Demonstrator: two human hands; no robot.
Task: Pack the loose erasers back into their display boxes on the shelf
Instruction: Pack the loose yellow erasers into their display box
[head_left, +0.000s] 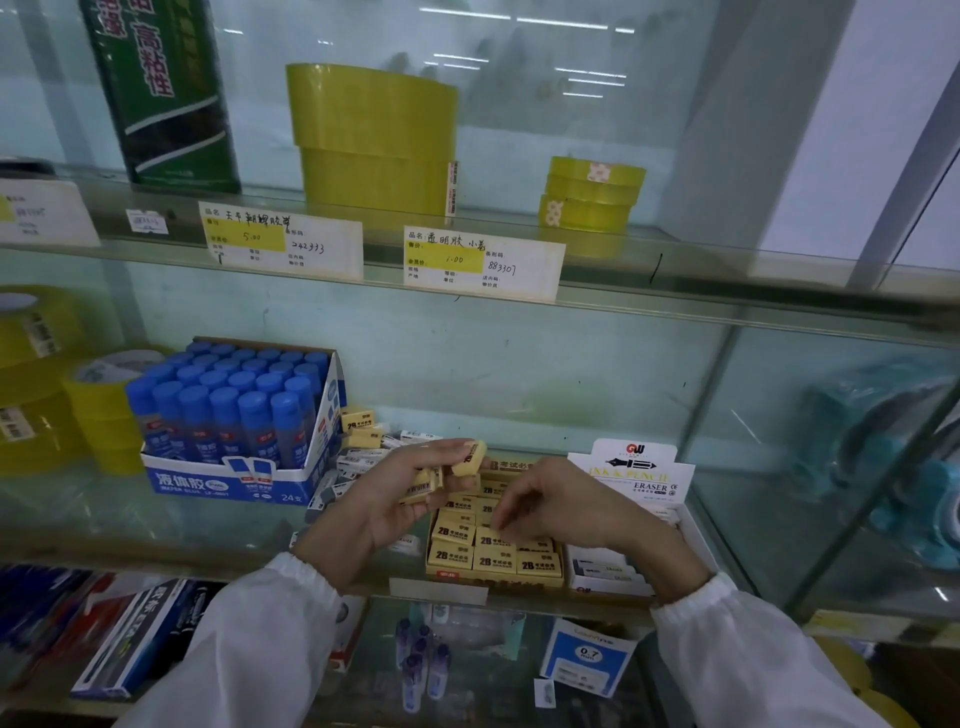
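Yellow erasers going back into their box on the shelf (156, 530).

The left hand (387, 501) grips a small stack of yellow erasers (469, 457) just above the far-left corner of the yellow display box (493, 577). The erasers packed there lie with their long axis left-to-right. The right hand (553, 501), nearer the box, has bunched fingertips on a middle row; I cannot tell whether it is pinching or pressing.

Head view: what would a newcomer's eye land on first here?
At centre, the left hand grips several yellow erasers while the right hand dips its fingertips into the yellow 2B eraser box. Left of them stands a box of blue-capped glue bottles; stacked yellow tape rolls sit on the shelf above.
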